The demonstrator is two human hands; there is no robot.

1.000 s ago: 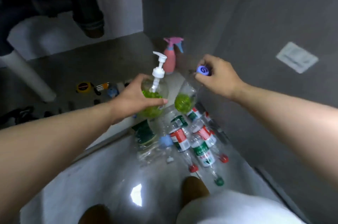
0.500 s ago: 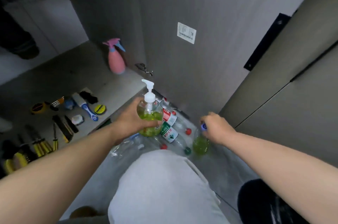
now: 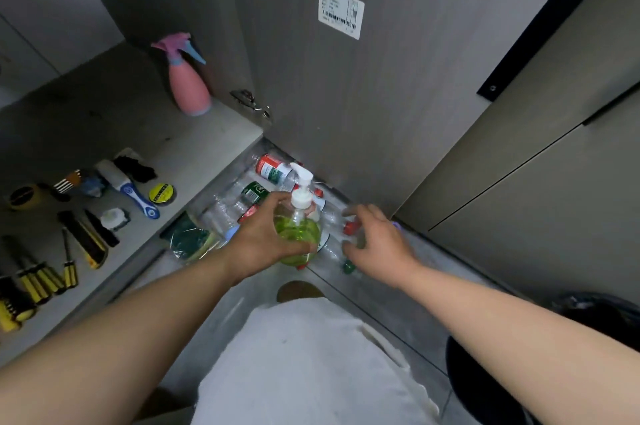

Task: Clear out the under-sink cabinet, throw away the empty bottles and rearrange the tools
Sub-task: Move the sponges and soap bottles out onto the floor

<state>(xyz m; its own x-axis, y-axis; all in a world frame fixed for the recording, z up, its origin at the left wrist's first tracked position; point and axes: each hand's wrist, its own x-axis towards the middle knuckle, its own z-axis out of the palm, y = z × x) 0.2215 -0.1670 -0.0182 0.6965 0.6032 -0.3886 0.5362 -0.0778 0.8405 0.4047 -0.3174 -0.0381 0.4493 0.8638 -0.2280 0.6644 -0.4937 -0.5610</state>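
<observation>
Dim, flat indoor light with a grey cast; shadows are soft, deepest inside the cabinet [image 3: 86, 95] at upper left; the green soap bottle [image 3: 298, 237] is the brightest spot; a faint sheen lies on the floor [image 3: 398, 303]; the black bin [image 3: 485, 372] loses all detail; the wide lens bends the door [image 3: 346, 95] edges and stretches both forearms; tools [image 3: 41, 282] at the left edge smear; the right hand [image 3: 377, 244] is slightly blurred; the label [image 3: 341, 11] print is unreadable.

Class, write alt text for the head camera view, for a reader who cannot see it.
A person's left hand grips a pump bottle of green liquid while the right hand reaches over a pile of clear plastic bottles on the floor. Tools and a pink spray bottle sit in the open cabinet.
</observation>
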